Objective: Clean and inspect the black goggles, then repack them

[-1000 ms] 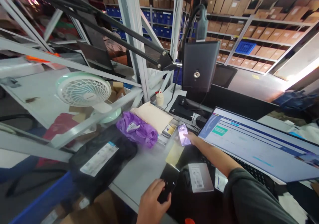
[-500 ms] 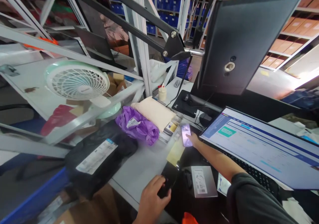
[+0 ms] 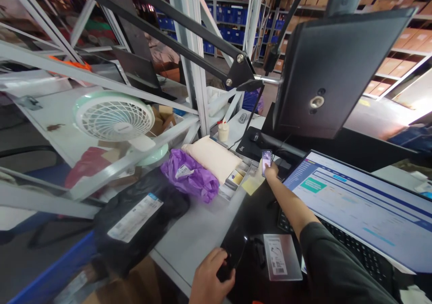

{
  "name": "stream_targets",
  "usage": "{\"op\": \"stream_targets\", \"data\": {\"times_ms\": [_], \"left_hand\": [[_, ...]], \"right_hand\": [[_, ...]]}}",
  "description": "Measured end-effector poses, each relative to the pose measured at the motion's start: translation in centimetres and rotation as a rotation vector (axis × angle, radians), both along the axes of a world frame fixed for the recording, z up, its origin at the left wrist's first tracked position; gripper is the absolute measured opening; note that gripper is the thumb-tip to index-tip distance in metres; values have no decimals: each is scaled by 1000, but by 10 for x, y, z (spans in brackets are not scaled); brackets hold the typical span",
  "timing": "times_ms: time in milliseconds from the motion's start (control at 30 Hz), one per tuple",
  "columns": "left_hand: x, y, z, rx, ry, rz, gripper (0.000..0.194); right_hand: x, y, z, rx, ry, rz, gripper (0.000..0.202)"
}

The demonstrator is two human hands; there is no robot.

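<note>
My right hand (image 3: 272,171), at the end of an outstretched arm in a dark sleeve, holds a smartphone (image 3: 266,159) with its screen lit. The phone is over the far part of the desk, close to a yellow paper slip (image 3: 251,186). My left hand (image 3: 212,277) curls round a black computer mouse (image 3: 224,271) at the near edge of the dark desk surface. To the right of that hand lie a small black object (image 3: 259,252) whose kind I cannot make out and a flat silvery packet with a white label (image 3: 277,258).
A lit monitor (image 3: 357,209) and a keyboard (image 3: 364,247) stand at right. Left are a purple bag (image 3: 189,175), a cream parcel (image 3: 216,157), a black labelled parcel (image 3: 135,223) and a fan (image 3: 118,119). A monitor arm (image 3: 189,38) and grey posts (image 3: 189,70) cross overhead.
My right hand has moved the phone farther away and slightly right, off the near part of the yellow slip. My left hand stays on the mouse. The view has tilted up slightly.
</note>
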State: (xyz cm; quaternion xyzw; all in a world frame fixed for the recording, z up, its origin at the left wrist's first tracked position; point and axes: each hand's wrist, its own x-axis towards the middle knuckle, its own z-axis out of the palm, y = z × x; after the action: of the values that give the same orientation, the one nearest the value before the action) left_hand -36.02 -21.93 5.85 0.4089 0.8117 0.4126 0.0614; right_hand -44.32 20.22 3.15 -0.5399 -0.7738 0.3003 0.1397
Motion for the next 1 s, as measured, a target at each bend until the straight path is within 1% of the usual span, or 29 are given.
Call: {"op": "stream_targets", "data": {"times_ms": [67, 167, 267, 333, 433, 533, 600, 667, 733, 800, 867, 1000], "left_hand": [[-1, 1, -1, 1, 3, -10, 24], [-3, 4, -1, -5, 9, -12, 21], [-6, 8, 1, 32, 39, -6, 21], [-8, 11, 3, 60, 69, -7, 20], [-10, 15, 8, 91, 115, 0, 18], [-12, 20, 16, 113, 141, -14, 15], [-13, 23, 19, 120, 143, -31, 12], [-15, 29, 22, 115, 133, -52, 10], [-16, 34, 23, 107, 127, -80, 9], [-16, 39, 24, 105, 131, -107, 10], [-17, 43, 26, 109, 143, -130, 11], [-16, 45, 30, 124, 167, -149, 13]], "right_hand": [[-2, -2, 9, -23, 22, -25, 34], [3, -15, 20, -77, 78, -44, 34], [16, -34, 35, -178, 150, -45, 34], [31, -49, 49, -276, 220, -26, 31], [69, -80, 76, -459, 370, 25, 29], [125, -120, 105, -676, 539, 80, 30], [165, -147, 124, -786, 644, 88, 37], [202, -171, 142, -844, 745, 70, 48], [233, -191, 156, -899, 883, 78, 60], [257, -207, 166, -946, 1045, 116, 68], [275, -219, 172, -948, 1167, 135, 71], [295, -233, 178, -860, 1245, 64, 78]]}}
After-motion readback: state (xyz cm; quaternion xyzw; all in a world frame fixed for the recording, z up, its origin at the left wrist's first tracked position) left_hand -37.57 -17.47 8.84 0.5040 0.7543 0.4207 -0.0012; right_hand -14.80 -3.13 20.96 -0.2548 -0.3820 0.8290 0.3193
